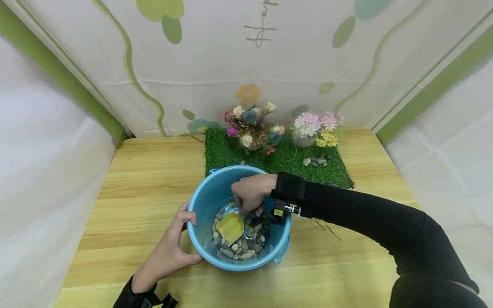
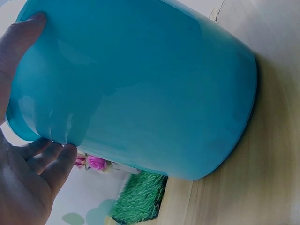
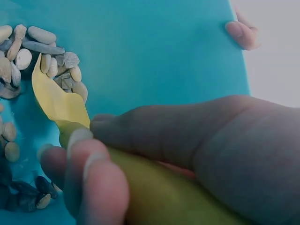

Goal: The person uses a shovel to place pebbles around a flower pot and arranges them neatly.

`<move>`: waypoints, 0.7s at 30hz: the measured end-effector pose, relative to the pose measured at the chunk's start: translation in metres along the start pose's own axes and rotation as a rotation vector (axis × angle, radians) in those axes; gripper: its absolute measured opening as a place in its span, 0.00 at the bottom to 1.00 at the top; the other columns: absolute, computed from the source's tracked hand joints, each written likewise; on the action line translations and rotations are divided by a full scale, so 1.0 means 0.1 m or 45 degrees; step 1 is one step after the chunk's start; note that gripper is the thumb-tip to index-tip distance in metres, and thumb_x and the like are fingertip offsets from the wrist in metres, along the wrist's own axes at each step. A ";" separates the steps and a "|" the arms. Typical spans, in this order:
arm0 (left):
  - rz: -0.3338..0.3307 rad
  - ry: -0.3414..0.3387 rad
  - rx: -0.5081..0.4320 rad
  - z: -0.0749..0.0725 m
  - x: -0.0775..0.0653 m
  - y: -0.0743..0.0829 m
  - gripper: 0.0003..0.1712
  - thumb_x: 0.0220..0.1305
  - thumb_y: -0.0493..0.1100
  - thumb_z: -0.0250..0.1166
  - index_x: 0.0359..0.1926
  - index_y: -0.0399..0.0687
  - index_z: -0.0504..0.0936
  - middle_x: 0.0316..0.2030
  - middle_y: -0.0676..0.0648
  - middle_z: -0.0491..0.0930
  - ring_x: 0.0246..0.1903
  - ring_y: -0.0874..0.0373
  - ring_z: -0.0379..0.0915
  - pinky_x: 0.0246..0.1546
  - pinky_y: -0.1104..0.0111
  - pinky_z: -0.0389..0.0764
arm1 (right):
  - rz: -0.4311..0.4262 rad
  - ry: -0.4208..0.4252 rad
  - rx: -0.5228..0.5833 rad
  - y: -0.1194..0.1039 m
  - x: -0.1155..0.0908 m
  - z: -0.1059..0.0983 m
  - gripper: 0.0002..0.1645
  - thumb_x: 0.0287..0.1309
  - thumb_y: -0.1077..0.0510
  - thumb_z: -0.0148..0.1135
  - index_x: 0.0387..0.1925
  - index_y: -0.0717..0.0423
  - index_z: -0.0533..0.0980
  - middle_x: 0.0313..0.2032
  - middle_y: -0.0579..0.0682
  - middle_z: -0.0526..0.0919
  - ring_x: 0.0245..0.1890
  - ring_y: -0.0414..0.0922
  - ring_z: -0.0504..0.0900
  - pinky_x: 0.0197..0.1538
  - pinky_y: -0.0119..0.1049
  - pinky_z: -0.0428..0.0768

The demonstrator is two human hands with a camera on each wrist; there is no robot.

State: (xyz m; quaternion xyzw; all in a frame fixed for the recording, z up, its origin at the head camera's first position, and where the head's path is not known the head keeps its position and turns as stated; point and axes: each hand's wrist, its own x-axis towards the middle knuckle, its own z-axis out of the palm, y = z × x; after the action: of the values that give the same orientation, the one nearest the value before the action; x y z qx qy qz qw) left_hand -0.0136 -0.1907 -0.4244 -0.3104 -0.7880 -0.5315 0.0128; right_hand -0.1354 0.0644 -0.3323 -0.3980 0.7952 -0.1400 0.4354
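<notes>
A blue bucket (image 1: pixel 203 222) stands on the wooden table, with many pebbles (image 1: pixel 243 248) spread over its bottom. At the bucket's left side, my left hand (image 1: pixel 169 254) grips the rim, fingertips curled over the edge and the thumb against the outer wall. My right hand (image 1: pixel 252 193) reaches down inside, holding a yellow toy shovel (image 1: pixel 230 228) by its handle. In the right wrist view, the fingers and thumb wrap that handle, and the shovel's blade (image 3: pixel 56 98) touches pebbles beside the wall. The wrist strap and hand cover part of the bucket's right side.
Behind the bucket lies a green artificial grass mat (image 1: pixel 219 152). On it stand a pot of mixed flowers (image 1: pixel 250 124), a pot of pink and yellow flowers (image 1: pixel 306 134) and a small heap of pebbles (image 1: pixel 316 161). A printed curtain (image 1: pixel 292 64) hangs at the back.
</notes>
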 end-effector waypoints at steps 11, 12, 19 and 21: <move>-0.013 -0.009 -0.017 0.00 0.01 0.00 0.41 0.41 0.30 0.82 0.49 0.43 0.62 0.75 0.43 0.54 0.67 0.40 0.60 0.53 0.56 0.78 | 0.211 0.004 0.014 -0.13 0.03 0.05 0.25 0.70 0.61 0.62 0.13 0.55 0.77 0.11 0.47 0.76 0.12 0.39 0.74 0.21 0.32 0.74; -0.012 -0.007 -0.019 0.00 0.00 0.00 0.41 0.40 0.30 0.82 0.49 0.43 0.62 0.75 0.43 0.54 0.66 0.40 0.60 0.53 0.56 0.78 | 0.226 -0.001 0.009 -0.13 0.04 0.06 0.25 0.70 0.61 0.62 0.13 0.54 0.77 0.11 0.47 0.76 0.12 0.39 0.74 0.21 0.31 0.74; -0.022 -0.010 -0.013 0.00 0.01 0.01 0.41 0.40 0.30 0.82 0.49 0.42 0.62 0.76 0.43 0.53 0.67 0.39 0.60 0.53 0.54 0.78 | 0.276 -0.078 -0.047 -0.18 0.08 0.07 0.26 0.72 0.63 0.57 0.13 0.51 0.70 0.12 0.47 0.74 0.11 0.39 0.71 0.21 0.33 0.71; -0.029 -0.011 -0.012 -0.01 0.01 0.01 0.41 0.40 0.29 0.82 0.49 0.42 0.62 0.76 0.43 0.53 0.67 0.38 0.60 0.53 0.54 0.78 | 0.250 -0.082 -0.067 -0.18 0.08 0.07 0.27 0.72 0.63 0.57 0.12 0.51 0.69 0.11 0.47 0.74 0.11 0.39 0.71 0.21 0.32 0.71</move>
State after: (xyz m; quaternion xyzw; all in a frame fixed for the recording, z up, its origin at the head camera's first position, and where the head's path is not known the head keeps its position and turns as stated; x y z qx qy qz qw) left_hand -0.0136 -0.1906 -0.4227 -0.3038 -0.7889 -0.5341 0.0021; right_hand -0.1233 0.0478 -0.3311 -0.3337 0.8195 -0.0629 0.4616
